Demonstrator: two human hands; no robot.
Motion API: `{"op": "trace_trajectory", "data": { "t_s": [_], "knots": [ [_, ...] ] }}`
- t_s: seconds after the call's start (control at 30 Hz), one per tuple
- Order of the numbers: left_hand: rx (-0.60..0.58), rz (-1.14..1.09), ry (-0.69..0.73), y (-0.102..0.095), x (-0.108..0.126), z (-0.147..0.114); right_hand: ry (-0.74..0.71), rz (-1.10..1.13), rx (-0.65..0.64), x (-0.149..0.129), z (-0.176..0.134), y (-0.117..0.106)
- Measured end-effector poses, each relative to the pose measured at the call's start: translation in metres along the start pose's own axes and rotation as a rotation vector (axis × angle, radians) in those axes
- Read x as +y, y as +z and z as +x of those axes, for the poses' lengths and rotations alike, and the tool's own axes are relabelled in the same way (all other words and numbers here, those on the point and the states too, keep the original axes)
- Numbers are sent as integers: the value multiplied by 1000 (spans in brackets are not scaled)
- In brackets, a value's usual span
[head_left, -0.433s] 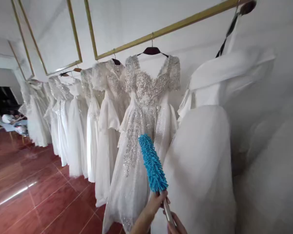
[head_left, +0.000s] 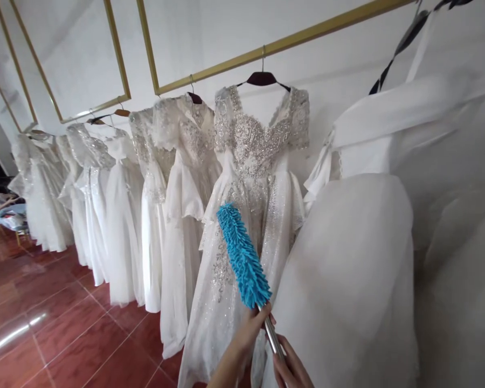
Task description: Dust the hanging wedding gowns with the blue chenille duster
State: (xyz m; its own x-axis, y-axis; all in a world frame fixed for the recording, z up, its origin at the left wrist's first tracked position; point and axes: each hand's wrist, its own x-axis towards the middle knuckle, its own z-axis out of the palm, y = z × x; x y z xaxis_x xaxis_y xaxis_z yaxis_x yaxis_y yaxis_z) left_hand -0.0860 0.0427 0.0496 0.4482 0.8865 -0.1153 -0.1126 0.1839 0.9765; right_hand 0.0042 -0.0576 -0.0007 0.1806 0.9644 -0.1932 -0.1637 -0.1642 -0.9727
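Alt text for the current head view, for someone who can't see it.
A person's left hand and right hand hold a blue duster by its handle before a beaded gown, among white gowns hanging above a red tiled floor.

Place: bridal shop | white gowns (head_left: pixel 181 188) hung from gold wall frames (head_left: pixel 307 36)

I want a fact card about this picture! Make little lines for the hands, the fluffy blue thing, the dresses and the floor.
Left hand: around the duster's handle, just below the fluff
Right hand: lower on the same handle
Duster: blue and shaggy, tilted, in front of a sparkly dress; touching or not, I can't tell
Sparkly dress: short sleeves, on a dark hanger hooked on a gold bar
Picture's right: a plain white dress
Floor: red tiles
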Motion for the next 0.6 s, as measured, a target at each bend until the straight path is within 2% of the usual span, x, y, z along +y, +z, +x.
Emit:
{"op": "trace_trajectory", "data": {
  "t_s": [0.07, 0.2, 0.3, 0.47, 0.6],
  "knots": [
    [-26, 5, 27, -4, 7, 8, -20, -47, -50, -7, 11, -2],
    [-80, 27, 128, -11, 19, 33, -166, -222, -84, -17, 41, -13],
    [-81, 53, 185, -14, 28, 55, -181, -290, -149, -25, 69, -20],
    [55, 42, 150, -20, 31, 87, -217, -275, -228, -25, 116, -19],
    [173, -15, 73, -29, 12, 97, -194, -345, -270, -10, 136, -19]
  ]
}}
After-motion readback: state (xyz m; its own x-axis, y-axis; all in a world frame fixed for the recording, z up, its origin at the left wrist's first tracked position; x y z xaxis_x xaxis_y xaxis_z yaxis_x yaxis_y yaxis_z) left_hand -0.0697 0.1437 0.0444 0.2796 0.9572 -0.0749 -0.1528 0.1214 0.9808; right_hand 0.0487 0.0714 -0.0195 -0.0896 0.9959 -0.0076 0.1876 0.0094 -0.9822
